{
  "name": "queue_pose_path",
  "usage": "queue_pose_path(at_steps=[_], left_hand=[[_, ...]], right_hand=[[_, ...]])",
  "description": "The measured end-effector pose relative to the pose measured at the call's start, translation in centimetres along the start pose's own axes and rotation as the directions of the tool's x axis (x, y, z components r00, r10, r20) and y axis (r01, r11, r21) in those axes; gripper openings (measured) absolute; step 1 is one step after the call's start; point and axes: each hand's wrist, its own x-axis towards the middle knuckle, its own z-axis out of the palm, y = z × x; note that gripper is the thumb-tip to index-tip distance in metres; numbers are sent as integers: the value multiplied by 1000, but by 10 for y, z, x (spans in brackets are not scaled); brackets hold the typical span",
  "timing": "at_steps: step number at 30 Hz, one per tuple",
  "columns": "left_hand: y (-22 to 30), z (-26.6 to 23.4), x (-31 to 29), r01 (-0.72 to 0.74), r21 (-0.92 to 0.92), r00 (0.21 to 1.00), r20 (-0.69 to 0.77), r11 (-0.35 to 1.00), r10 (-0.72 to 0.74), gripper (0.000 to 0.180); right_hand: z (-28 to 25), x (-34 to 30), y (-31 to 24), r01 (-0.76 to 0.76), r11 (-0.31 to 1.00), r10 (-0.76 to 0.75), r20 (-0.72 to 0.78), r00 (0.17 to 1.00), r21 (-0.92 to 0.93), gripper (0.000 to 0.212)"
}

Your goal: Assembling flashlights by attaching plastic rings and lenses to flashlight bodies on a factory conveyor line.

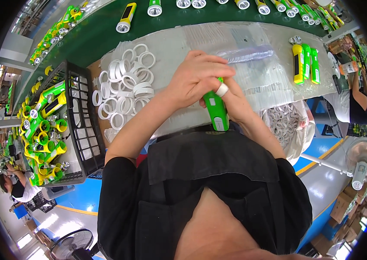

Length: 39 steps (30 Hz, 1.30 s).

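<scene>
A green flashlight is held in front of my chest, its tail end toward me. My right hand is closed round it from the right side. My left hand reaches over from the left, its fingers bent over the flashlight's far end and its thumb side against the body. A white ring shows between the two hands at the flashlight; whether it sits on the flashlight or is only pinched by fingers, I cannot tell. The flashlight's head is hidden under my hands.
Loose white rings lie piled on the table left of my hands. Three flashlights lie at the right. A black crate of flashlight parts stands left; a sack of rings hangs right. Flashlights line the green belt.
</scene>
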Motion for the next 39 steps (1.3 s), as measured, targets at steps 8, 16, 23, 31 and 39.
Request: queue_pose_path(at_steps=[8, 16, 23, 31, 39], left_hand=[[-84, 55, 12, 393, 389, 920, -171, 833, -354, 53], [-88, 46, 8, 368, 324, 929, -78, 872, -363, 52], [-1, 20, -3, 208, -46, 976, -60, 977, -210, 36], [7, 12, -24, 127, 38, 980, -162, 991, -120, 40], [0, 10, -32, 118, 41, 948, -301, 992, -101, 31]], right_hand=[[-39, -15, -1, 117, 991, -94, -281, 955, 66, 49], [-45, -20, 0, 142, 986, -116, -260, 959, 84, 40], [-29, -7, -5, 137, 989, -131, -104, 986, 52, 34], [-12, 3, -5, 50, 998, -49, 41, 998, -32, 40], [7, 13, 2, -29, 997, 23, 78, 997, 66, 42]])
